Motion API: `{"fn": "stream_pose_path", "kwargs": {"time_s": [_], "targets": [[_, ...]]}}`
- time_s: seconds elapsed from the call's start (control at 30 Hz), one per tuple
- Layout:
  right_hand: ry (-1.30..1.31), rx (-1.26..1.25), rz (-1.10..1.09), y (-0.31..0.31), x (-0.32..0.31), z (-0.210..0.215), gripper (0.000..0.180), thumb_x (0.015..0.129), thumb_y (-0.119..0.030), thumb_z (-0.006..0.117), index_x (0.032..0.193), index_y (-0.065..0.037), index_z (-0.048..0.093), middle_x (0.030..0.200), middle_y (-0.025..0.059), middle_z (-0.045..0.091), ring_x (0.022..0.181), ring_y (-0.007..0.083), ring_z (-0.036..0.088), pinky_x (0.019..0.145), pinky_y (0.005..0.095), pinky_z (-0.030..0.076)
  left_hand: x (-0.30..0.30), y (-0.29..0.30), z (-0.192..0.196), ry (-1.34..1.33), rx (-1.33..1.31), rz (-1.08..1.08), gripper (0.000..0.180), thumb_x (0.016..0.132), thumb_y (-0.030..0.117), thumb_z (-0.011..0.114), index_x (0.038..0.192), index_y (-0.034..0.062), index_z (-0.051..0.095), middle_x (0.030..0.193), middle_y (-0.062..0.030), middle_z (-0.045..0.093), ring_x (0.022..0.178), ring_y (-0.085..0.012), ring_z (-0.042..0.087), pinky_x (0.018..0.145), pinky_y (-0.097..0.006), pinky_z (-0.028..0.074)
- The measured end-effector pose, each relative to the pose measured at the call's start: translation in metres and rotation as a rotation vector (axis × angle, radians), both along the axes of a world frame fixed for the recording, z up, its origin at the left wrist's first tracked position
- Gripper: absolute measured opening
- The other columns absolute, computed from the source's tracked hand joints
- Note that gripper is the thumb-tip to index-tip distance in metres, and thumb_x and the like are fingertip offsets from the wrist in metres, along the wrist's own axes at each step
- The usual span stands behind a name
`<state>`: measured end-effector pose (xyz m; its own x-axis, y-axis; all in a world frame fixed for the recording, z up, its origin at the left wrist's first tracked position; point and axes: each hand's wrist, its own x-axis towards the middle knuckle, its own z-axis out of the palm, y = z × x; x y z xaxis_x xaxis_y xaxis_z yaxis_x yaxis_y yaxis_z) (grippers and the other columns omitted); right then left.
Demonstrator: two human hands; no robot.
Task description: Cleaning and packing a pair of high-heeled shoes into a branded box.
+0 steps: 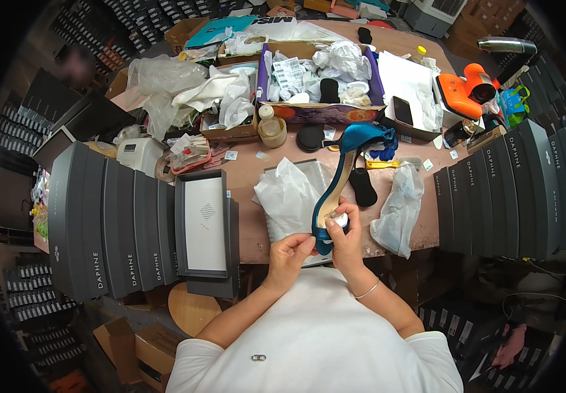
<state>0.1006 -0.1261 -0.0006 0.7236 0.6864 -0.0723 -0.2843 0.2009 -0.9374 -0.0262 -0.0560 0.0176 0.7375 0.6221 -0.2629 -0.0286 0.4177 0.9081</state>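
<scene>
While pale lettering runs down the dark grey shoeboxes [116, 242] flanking both hands, printed white labels [289, 73] lie well beyond the fingers. Over the worktop [251, 239], the right hand [347, 242] grips a teal sandal [340, 178] near its toe; the left hand [287, 261] pinches its toe edge, thumb and forefinger nearly meeting.

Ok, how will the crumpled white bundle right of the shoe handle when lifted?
The white bundle would probably feel floppy outside, since its surface looks thin and wrinkled. Its long, bulging shape might hide contents, adding weight.
</scene>
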Motion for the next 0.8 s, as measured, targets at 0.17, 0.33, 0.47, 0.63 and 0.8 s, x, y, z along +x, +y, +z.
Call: {"fn": "stream_pose_path", "kwargs": {"time_s": [0.17, 0.33, 0.47, 0.63, 0.8], "targets": [[-0.057, -0.035, -0.016, 0.000, 0.000, 0.002, 0.026, 0.085, -0.009, 0.063, 0.103, -0.010, 0.045, 0.138, 0.0161, 0.040, 0.114, 0.0182, 0.047, 0.096, 0.0295, 0.042, -0.001, 0.004, -0.004, -0.009, -0.017, -0.023, 0.022, 0.095, 0.012, 0.060, 0.103, -0.0079, 0.065, 0.092, -0.0106, 0.069, 0.083, -0.0137, 0.066, 0.079, -0.027, 0.055], [-0.061, -0.029, -0.018, -0.001, 0.001, 0.002, 0.027, 0.084, -0.011, 0.064, 0.104, -0.009, 0.045, 0.136, 0.0174, 0.041, 0.115, 0.0202, 0.047, 0.098, 0.0312, 0.040, -0.002, -0.003, -0.003, 0.001, 0.021, -0.011, 0.020, 0.095, 0.008, 0.057, 0.104, -0.0088, 0.064, 0.093, -0.0112, 0.069, 0.085, -0.0145, 0.066, 0.081, -0.028, 0.056], [-0.119, -0.059, -0.029, -0.001, 0.003, 0.005, 0.031, 0.083, -0.013, 0.066, 0.105, -0.007, 0.045, 0.138, 0.0215, 0.039, 0.122, 0.0252, 0.044, 0.104, 0.0350, 0.034, -0.001, -0.006, -0.001, 0.000, 0.147, 0.046, 0.017, 0.092, 0.003, 0.058, 0.103, -0.0074, 0.065, 0.090, -0.0114, 0.069, 0.085, -0.0155, 0.067, 0.079, -0.029, 0.056], [-0.306, -0.130, -0.051, -0.002, 0.006, 0.004, 0.033, 0.081, -0.012, 0.068, 0.105, -0.006, 0.045, 0.139, 0.0232, 0.038, 0.126, 0.0289, 0.041, 0.107, 0.0381, 0.031, 0.000, 0.005, 0.008, 0.118, 0.729, 0.067, 0.015, 0.082, -0.001, 0.066, 0.097, -0.0034, 0.067, 0.082, -0.0117, 0.068, 0.074, -0.0171, 0.069, 0.067, -0.027, 0.056], [-0.489, -0.184, -0.057, -0.003, 0.004, 0.007, 0.035, 0.080, -0.011, 0.070, 0.104, -0.006, 0.045, 0.136, 0.0230, 0.039, 0.127, 0.0321, 0.040, 0.107, 0.0403, 0.030, 0.001, 0.011, 0.012, 0.178, 0.933, 0.060, 0.013, 0.076, -0.001, 0.068, 0.089, -0.0008, 0.066, 0.079, -0.0112, 0.067, 0.067, -0.0210, 0.068, 0.061, -0.029, 0.054]]}}
